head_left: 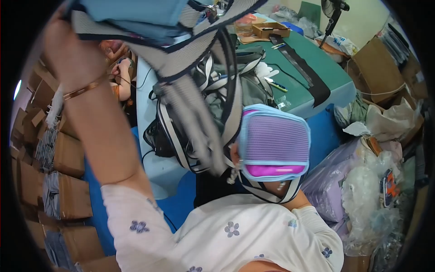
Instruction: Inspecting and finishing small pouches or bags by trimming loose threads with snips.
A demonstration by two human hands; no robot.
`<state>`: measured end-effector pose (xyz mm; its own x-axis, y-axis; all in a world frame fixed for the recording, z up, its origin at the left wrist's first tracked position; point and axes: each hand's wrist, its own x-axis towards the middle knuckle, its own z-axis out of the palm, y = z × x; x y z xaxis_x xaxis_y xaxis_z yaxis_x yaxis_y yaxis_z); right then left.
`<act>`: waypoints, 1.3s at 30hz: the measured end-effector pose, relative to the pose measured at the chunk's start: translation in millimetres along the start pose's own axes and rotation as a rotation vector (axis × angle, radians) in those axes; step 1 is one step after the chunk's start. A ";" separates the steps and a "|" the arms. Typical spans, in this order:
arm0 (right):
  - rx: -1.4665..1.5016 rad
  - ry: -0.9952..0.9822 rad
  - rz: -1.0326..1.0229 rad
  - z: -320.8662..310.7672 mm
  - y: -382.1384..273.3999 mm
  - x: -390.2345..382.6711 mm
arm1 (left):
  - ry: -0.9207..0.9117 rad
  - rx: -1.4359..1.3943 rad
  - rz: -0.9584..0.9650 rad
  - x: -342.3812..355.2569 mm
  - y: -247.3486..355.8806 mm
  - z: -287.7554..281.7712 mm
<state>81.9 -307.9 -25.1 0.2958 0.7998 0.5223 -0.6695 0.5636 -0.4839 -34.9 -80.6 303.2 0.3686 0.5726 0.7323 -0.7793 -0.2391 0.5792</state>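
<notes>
My left hand [74,54] is raised at upper left, closed on a light blue bag [131,13] with grey, navy-edged straps; its fingertips are partly hidden by the bag. The straps hang blurred down the middle. My right hand [234,155], mostly hidden, is closed on a small pouch [276,136] with purple mesh, pale blue edging and a bright pink lower band. A grey strap with navy edges loops under the pouch. Behind it, dark grey bags [251,90] with striped straps lie heaped on the table.
A green-topped table [308,59] holds a white glove [263,72], pens, a black strip and a wooden tray [269,30]. A co-worker's hand [121,68] shows at left. Cardboard boxes [68,195] line the left; wrapped bundles [335,181] and cartons lie right. A standing fan [331,18] is behind.
</notes>
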 end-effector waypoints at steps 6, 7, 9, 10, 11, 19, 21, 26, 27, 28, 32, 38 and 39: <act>0.261 -0.047 -0.192 16.1 -10.5 -40.6 | 0.399 -0.036 -0.507 -53.4 -235.9 -148.2; 0.304 -0.011 -0.170 13.6 -17.8 -43.4 | 0.462 0.118 -0.561 -86.3 -266.5 -176.8; 0.232 0.008 -0.151 -4.0 -19.5 -45.9 | 0.403 0.438 -0.643 -127.1 -289.3 -214.6; 0.205 0.034 -0.136 -10.1 -17.6 -47.9 | 0.402 0.437 -0.654 -133.9 -281.1 -208.4; 0.202 0.027 -0.127 -16.7 -14.7 -44.8 | 0.348 0.704 -0.509 -134.9 -272.7 -202.3; 0.289 0.242 -0.031 -19.0 37.7 -58.7 | -0.907 1.346 0.408 -178.6 -204.0 -66.5; 0.318 0.250 0.050 -14.8 50.2 -78.6 | -1.004 1.325 0.368 -198.8 -233.8 -77.7; -0.251 0.822 0.400 8.9 -5.1 -160.9 | -1.128 1.358 0.274 -199.8 -245.0 -91.1; -0.565 0.979 0.544 21.6 -44.8 -194.8 | -1.133 1.375 0.261 -197.4 -234.3 -95.8; -0.888 1.118 0.696 37.2 -85.7 -227.1 | -1.135 1.391 0.241 -195.6 -221.2 -100.8; -1.712 1.566 0.593 42.7 -151.0 -236.4 | -0.995 0.699 0.240 -229.7 -171.3 -9.6; -1.955 1.522 0.046 55.2 -132.6 -219.4 | -1.338 -0.182 -0.729 -376.3 -174.4 12.4; -2.072 1.507 0.102 51.4 -113.1 -212.5 | -1.191 -0.313 -1.027 -396.7 -179.1 8.5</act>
<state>59.7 -552.2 -45.3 0.9360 -0.1116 0.3339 0.1422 -0.7477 -0.6487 -37.2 -271.6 -88.1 0.8261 -0.5626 0.0329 0.0227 0.0915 0.9955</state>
